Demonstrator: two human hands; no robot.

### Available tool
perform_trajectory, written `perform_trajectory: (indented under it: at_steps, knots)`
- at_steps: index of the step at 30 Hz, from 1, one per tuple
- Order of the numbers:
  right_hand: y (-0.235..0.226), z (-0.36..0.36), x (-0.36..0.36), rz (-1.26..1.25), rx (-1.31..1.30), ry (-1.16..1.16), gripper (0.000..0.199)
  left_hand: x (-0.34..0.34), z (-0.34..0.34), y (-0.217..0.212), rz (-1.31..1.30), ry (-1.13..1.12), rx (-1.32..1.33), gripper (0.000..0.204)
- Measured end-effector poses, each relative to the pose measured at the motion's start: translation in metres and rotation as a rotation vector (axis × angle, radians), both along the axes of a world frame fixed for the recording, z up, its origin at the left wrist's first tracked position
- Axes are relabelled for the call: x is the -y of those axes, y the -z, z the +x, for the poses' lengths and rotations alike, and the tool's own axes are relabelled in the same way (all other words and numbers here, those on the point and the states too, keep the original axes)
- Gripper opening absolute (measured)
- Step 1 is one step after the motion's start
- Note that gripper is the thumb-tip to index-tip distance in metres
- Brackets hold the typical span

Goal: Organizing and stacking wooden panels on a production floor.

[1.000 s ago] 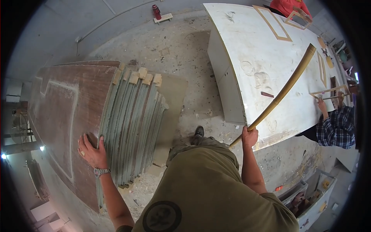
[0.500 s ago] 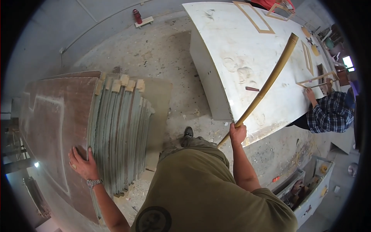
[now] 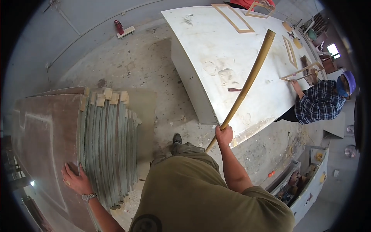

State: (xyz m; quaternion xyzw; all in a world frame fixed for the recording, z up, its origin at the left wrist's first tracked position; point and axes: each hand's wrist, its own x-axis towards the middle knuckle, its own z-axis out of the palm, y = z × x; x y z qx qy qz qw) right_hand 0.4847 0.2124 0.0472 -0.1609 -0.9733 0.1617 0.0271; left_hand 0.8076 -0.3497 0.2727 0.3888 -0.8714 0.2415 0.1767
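My right hand [image 3: 224,135] is wrapped round a long bamboo pole [image 3: 250,79]. The pole leans up and away to the right in front of a big white worktable, and its lower end passes out of sight behind my body. My left hand [image 3: 79,179], fingers spread, rests flat on the near edge of a brown panel [image 3: 52,127]. That panel is the outermost of a row of several panels standing on edge [image 3: 108,143], greenish-grey at their sides, with small wood blocks [image 3: 111,98] at their far ends.
The white worktable [image 3: 197,42] fills the upper right, with wooden frames [image 3: 234,19] on it. A co-worker in a checked shirt [image 3: 320,100] handles a frame at its right side; another person in red [image 3: 247,4] stands beyond. A grey tool bin [image 3: 315,178] stands at lower right.
My view has turned slightly, so the scene sits further left. My right hand still grips the pole and my left hand stays on the panel.
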Motion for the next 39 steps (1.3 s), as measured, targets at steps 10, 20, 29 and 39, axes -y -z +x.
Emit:
perform_trajectory:
  at_steps: [10,20,29,39]
  knots:
    - [0.004,0.001,-0.013,-0.025,-0.019,0.0,0.04,-0.006,0.005,0.003,0.096,-0.046,-0.005,0.074]
    - [-0.004,0.002,-0.004,-0.061,0.004,-0.05,0.042,-0.014,0.004,-0.013,0.125,-0.024,-0.088,0.078]
    - [0.0,0.002,-0.01,-0.035,0.02,-0.077,0.044,-0.012,0.002,-0.014,0.17,0.022,-0.217,0.071]
    - [0.003,0.002,-0.008,-0.048,0.018,-0.092,0.046,-0.013,0.006,-0.019,0.208,0.031,-0.218,0.074]
